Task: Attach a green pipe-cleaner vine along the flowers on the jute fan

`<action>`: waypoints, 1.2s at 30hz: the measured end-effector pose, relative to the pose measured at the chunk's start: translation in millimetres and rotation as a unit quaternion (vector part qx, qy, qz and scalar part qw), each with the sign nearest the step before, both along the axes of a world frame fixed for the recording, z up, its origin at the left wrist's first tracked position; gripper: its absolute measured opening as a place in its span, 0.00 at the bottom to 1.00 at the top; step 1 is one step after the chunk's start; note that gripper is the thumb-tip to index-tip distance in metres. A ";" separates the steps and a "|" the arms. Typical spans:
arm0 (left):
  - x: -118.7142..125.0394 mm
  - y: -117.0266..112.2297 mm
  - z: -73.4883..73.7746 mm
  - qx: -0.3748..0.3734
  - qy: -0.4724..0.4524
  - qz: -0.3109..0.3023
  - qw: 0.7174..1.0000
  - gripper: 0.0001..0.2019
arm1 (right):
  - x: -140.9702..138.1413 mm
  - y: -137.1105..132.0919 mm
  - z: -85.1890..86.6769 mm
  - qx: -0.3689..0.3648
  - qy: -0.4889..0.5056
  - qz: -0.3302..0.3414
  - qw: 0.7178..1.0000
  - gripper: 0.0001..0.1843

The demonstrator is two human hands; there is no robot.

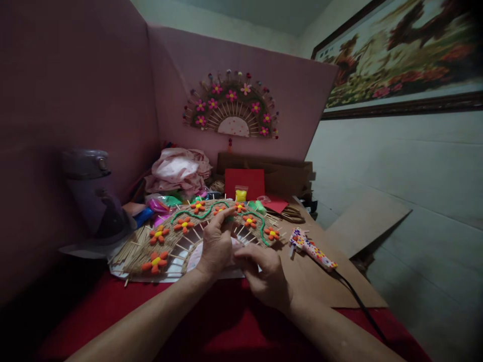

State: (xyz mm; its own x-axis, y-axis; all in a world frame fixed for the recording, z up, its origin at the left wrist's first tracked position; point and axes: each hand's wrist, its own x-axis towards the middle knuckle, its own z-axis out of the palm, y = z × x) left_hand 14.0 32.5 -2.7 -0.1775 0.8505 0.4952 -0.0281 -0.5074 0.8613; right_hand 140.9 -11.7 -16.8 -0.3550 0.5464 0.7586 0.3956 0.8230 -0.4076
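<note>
Far left, a purple bottle (94, 196) crowds the woven fan (141, 251), which lies flat on the red surface (226, 322). The left hand (216, 246) rests on the fan, fingers pinched narrow on its green cord (188, 215). The right hand (266, 279) curls at the fan's near edge; I cannot tell its grip. Hard pressure might flatten the cord. The glue gun (313, 250) lies just right, and its cable could snag a wrist. The only open room is on the near side.

left hand (216, 246) and right hand (266, 274), both bare; left forearm (151, 317) and right forearm (339, 332) uncovered as far as they show, skin creased at the wrists; dim light hides finer detail.
</note>
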 end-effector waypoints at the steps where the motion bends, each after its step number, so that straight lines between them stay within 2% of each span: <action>1: -0.1 -0.2 0.5 0.006 0.008 0.005 1.000 0.10 | -0.2 -2.1 0.9 0.020 -0.024 0.010 0.999 0.07; 5: -0.8 -3.4 5.3 -0.001 0.010 -0.006 1.000 0.06 | -1.2 -4.8 7.6 0.089 -0.100 0.017 0.991 0.16; 7: -1.5 -4.9 7.1 -0.007 0.007 -0.019 1.000 0.10 | -2.5 -3.0 8.5 0.101 -0.106 0.017 0.989 0.14; 10: -3.0 -4.7 7.3 -0.007 0.024 -0.008 1.000 0.15 | -3.8 1.3 5.1 0.094 -0.062 0.017 0.993 0.07; 15: -5.6 -1.0 5.2 0.021 0.041 0.024 0.999 0.10 | -1.0 9.3 0.7 0.035 0.037 0.019 0.999 0.10; 20: -6.1 -0.8 4.3 0.049 0.042 0.036 0.997 0.08 | 1.9 11.7 6.8 0.064 0.025 -0.080 0.994 0.09; 26: -4.6 -4.1 3.6 -0.019 0.019 -0.025 0.999 0.12 | -3.3 4.9 5.8 0.020 0.056 0.037 0.998 0.12; 30: -6.3 -6.0 4.2 -0.013 0.081 -0.014 0.997 0.16 | -3.5 3.9 6.0 0.045 0.050 -0.018 0.998 0.09; 32: -7.1 -7.1 5.2 0.006 0.110 0.000 0.994 0.14 | -2.8 5.2 7.5 0.072 0.036 -0.052 0.995 0.07; 36: -6.6 -9.4 8.4 0.062 0.124 0.008 0.990 0.08 | -2.7 8.3 8.2 0.072 0.055 -0.030 0.995 0.10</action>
